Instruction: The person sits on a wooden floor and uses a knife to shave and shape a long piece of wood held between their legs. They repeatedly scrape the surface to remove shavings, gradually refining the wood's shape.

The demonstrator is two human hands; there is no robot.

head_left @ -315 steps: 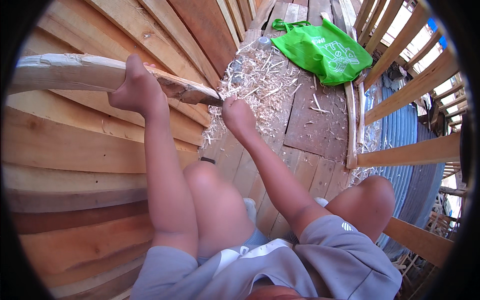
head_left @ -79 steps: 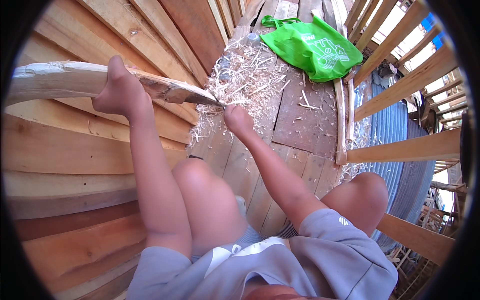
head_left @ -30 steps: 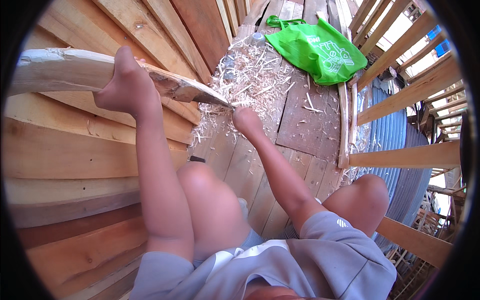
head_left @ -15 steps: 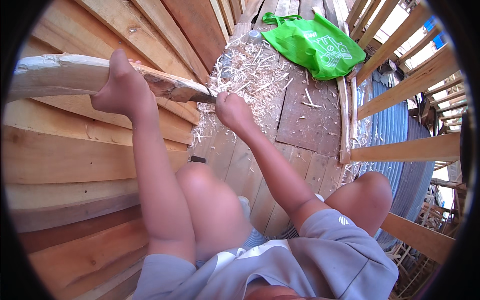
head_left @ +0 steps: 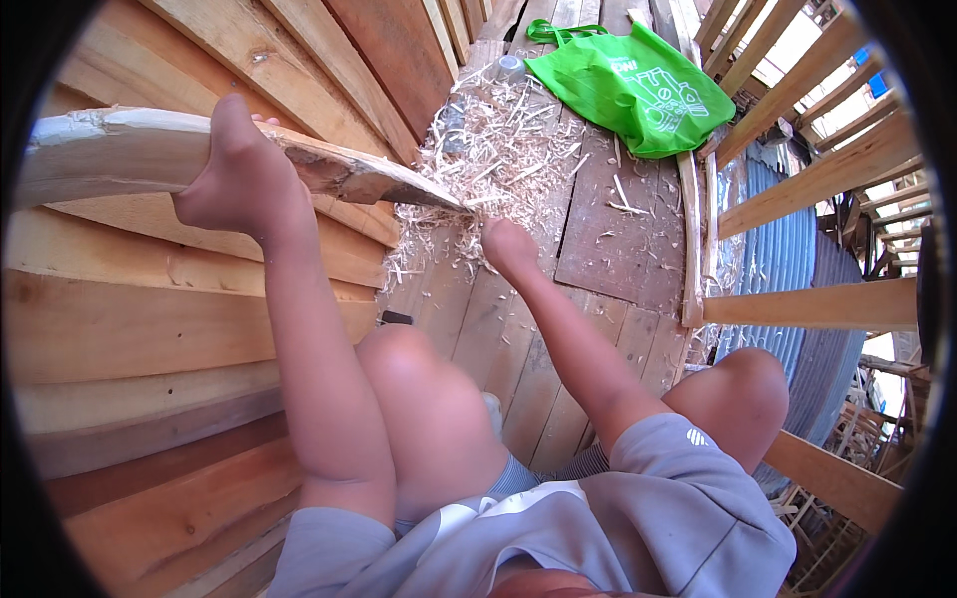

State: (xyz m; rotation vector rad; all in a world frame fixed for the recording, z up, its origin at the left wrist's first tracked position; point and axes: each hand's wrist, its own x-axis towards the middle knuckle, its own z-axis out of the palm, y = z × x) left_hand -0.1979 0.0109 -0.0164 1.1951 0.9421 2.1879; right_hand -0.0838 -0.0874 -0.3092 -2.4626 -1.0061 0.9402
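A long, curved, pale piece of wood (head_left: 110, 149) runs from the left rim toward the middle, its tapered end showing fresh cut faces and darker patches. My left hand (head_left: 241, 179) is wrapped over it from above, with fingertips showing along the far edge. Beyond the tapered end, my right hand (head_left: 510, 247) is closed around a knife. Only a little of the dark blade (head_left: 467, 209) shows, close to the wood's tip; the handle is hidden in my fist.
Wood shavings (head_left: 518, 159) cover the plank floor (head_left: 478, 329) ahead. A green bag (head_left: 638, 90) lies at the far right of them, near a clear container (head_left: 509, 68). Plank walling (head_left: 150, 309) stands at left, wooden railing (head_left: 807, 304) at right.
My right hand with the knife has moved right and slightly nearer to me, along the wood and past its tapered end. My left hand keeps its hold in nearly the same place.
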